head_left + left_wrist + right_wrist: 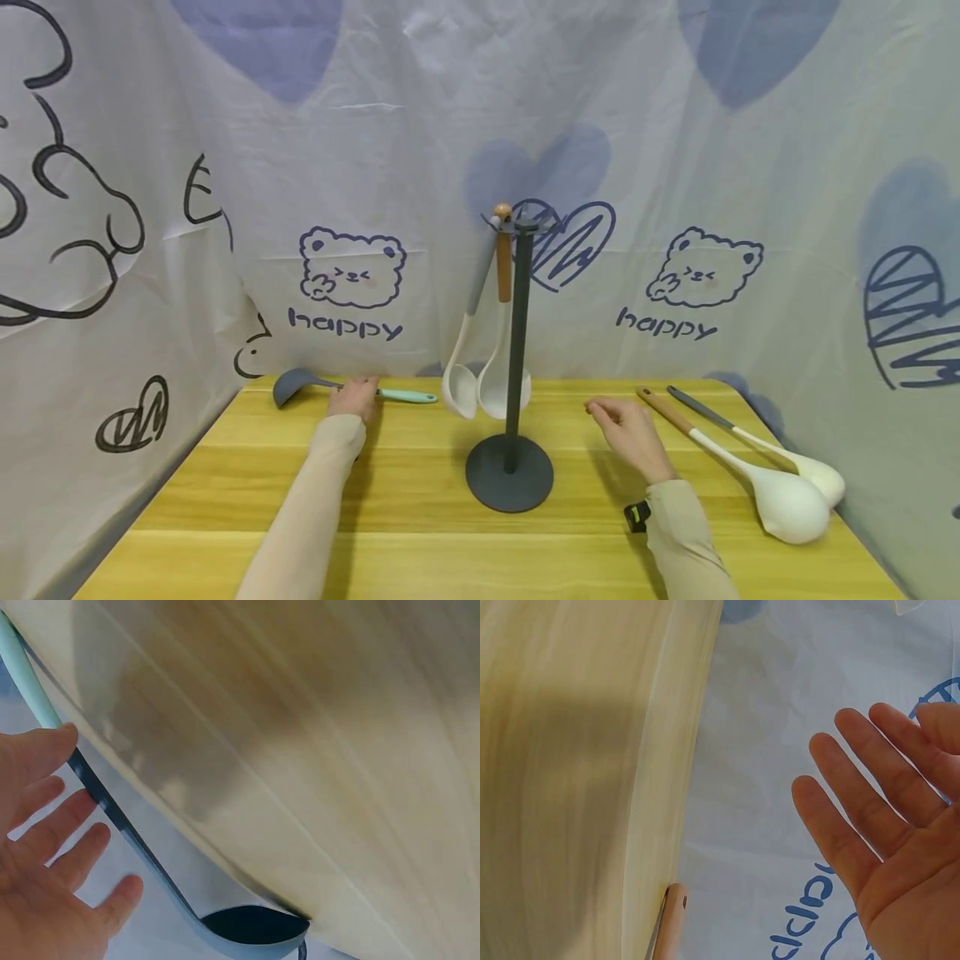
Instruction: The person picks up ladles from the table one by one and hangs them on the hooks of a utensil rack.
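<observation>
A ladle with a dark grey-blue bowl (291, 387) and mint handle lies toward the back left of the table. My left hand (356, 398) is at the middle of this ladle. In the left wrist view its thumb and a fingertip meet the ladle's shaft (112, 814), the other fingers spread loosely and not wrapped round it. Whether the fingertips press on it, I cannot tell. My right hand (627, 428) hovers over the table, right of the stand, holding nothing; the right wrist view shows its fingers (862, 772) extended. Nearest to it is a wooden-handled white ladle (787, 504).
A dark utensil stand (517, 350) with a round base rises mid-table. On its left side hang a grey-handled white ladle (460, 388) and a wooden-handled white utensil (492, 387). Another white ladle with a grey handle (701, 406) lies at the right. Printed cloth (465, 75) surrounds the table.
</observation>
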`<move>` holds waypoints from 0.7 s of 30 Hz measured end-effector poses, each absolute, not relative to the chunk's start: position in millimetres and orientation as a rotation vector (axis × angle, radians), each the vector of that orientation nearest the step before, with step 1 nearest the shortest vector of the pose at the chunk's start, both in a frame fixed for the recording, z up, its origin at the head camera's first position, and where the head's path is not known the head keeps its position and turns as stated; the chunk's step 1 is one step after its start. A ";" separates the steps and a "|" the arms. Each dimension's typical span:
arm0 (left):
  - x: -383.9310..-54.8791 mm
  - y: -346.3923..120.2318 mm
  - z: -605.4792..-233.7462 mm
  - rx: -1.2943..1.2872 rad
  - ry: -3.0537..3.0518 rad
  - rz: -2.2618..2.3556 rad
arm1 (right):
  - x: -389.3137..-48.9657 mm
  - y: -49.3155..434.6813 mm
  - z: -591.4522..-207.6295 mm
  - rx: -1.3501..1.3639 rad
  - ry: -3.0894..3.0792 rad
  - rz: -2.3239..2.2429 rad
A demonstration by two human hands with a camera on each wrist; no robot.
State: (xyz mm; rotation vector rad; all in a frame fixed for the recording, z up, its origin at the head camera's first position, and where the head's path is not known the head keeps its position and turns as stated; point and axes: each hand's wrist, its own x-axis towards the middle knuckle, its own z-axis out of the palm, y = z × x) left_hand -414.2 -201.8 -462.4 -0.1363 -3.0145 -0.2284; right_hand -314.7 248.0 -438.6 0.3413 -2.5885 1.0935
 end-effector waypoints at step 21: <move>-405.9 -199.1 -458.7 -0.142 -2.990 -0.118 | -310.5 247.8 -434.6 0.440 -2.600 1.184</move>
